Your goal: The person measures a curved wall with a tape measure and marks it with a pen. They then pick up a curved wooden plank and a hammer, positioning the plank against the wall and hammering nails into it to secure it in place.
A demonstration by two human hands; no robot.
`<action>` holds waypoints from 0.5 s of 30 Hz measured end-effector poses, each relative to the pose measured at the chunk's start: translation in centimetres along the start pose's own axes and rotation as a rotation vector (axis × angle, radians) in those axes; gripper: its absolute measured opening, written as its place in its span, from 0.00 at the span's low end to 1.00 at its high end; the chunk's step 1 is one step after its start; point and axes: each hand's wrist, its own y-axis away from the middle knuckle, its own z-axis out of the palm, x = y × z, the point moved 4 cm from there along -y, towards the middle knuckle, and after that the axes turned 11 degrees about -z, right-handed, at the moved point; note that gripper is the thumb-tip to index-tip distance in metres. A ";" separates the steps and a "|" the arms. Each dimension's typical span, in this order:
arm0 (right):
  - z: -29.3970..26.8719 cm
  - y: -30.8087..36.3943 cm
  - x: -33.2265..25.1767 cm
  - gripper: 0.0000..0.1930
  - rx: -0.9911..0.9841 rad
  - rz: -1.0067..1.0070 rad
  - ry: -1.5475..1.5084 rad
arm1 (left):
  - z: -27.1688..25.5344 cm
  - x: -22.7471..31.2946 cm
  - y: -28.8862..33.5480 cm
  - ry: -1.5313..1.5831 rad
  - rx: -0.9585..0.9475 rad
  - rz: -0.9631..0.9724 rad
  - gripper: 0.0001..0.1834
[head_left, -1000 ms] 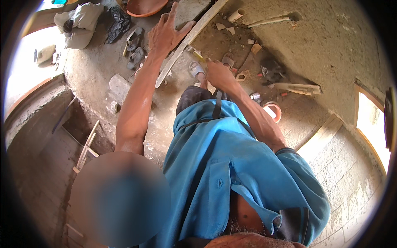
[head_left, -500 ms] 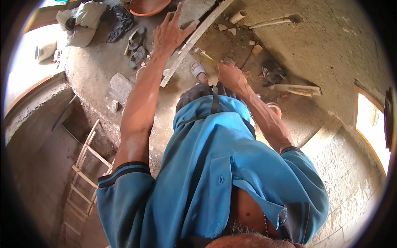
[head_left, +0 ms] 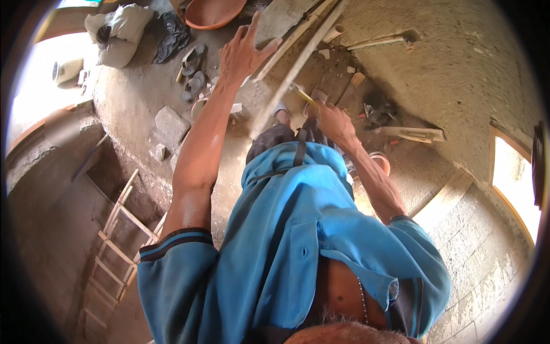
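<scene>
My left hand (head_left: 243, 57) is raised at the upper middle, fingers spread, with nothing in it. Just right of it a long narrow wooden plank (head_left: 286, 86) slants up to the right, its lower end blurred. Behind that plank lies a second wooden strip (head_left: 291, 43), near my left fingertips. In my right hand (head_left: 335, 121) is a hammer (head_left: 306, 97) by its yellow handle; the head end sits at the plank's edge and is partly hidden. My sandalled feet are below, partly covered by the plank.
An orange tub (head_left: 215, 14), pale sack (head_left: 123, 31) and black plastic bag (head_left: 172, 39) stand far left. Slippers (head_left: 195, 83) and a stone slab (head_left: 171, 125) lie nearer. A wooden ladder (head_left: 109, 261) leans lower left. A plastering float (head_left: 415, 134) lies by the right wall.
The plank has shifted right and swung away from my left hand, exposing the second strip. The hammer and my right hand have moved slightly right and down. My left hand stays spread.
</scene>
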 end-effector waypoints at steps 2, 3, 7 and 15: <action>-1.3 2.4 1.0 0.18 -0.014 0.035 0.028 | -0.1 0.6 0.4 0.036 -0.014 -0.024 0.49; -1.1 2.7 1.5 0.18 0.029 0.026 0.025 | 0.2 0.3 0.3 0.004 0.031 -0.010 0.49; -0.8 2.0 1.6 0.17 0.037 0.009 0.019 | 0.0 3.4 0.9 -0.188 0.367 0.206 0.49; 0.8 1.2 4.0 0.17 -0.006 -0.003 -0.078 | 7.4 13.5 0.6 0.027 -0.404 -0.157 0.38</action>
